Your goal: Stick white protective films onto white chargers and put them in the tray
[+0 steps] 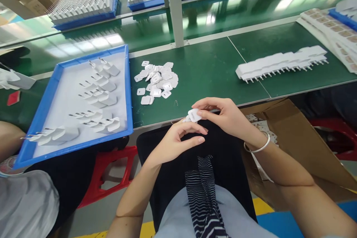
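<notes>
Between the thumb and fingers of my right hand (223, 113) is a small white square cover (194, 115), held at the table's front edge above my lap. My left hand (178, 139) is just below and to the left, thumb and index finger apart with nothing visible between them. More white plastic shows behind its knuckles, partly hidden, and I cannot make out whether that hand touches it. Ahead and to the left lies a loose pile of similar white covers (157, 80), some with a small slot. A row of white plug housings (281, 63) lies on the right, pins facing me.
At left, a blue tray (129, 93) holds several white two-pin plug housings (102, 98). A metal post (175, 11) rises behind the pile. An open cardboard box (304, 148) stands below the table at right. Another person's arm (9, 139) is at far left.
</notes>
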`<state>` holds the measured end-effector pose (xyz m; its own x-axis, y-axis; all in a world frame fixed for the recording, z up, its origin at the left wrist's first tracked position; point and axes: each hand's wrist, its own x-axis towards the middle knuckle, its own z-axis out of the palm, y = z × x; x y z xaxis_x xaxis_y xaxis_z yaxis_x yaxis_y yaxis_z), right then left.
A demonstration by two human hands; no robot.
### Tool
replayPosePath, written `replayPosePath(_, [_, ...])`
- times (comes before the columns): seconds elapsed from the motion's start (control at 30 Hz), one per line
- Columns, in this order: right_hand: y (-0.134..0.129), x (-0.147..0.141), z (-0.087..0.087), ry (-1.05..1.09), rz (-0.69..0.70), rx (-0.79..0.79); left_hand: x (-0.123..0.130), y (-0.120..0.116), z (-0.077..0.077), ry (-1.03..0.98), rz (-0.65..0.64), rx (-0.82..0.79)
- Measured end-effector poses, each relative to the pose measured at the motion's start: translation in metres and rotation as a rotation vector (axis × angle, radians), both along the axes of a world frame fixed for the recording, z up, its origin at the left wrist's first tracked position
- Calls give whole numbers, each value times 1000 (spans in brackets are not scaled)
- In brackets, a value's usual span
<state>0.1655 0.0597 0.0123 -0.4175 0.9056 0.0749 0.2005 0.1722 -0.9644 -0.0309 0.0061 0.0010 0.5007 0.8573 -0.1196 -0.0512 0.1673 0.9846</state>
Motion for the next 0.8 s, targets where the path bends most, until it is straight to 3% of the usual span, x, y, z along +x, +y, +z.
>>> replayPosePath(0.43, [7, 1, -10, -45, -78, 163, 4, 7, -7, 101, 67, 33])
replayPosePath(0.63, [2, 6, -9, -72, 1, 160, 9, 10, -13, 23, 41, -15])
replayPosePath(0.8, [-1, 10, -14, 74, -137, 65, 15, 11, -10, -52, 60, -26])
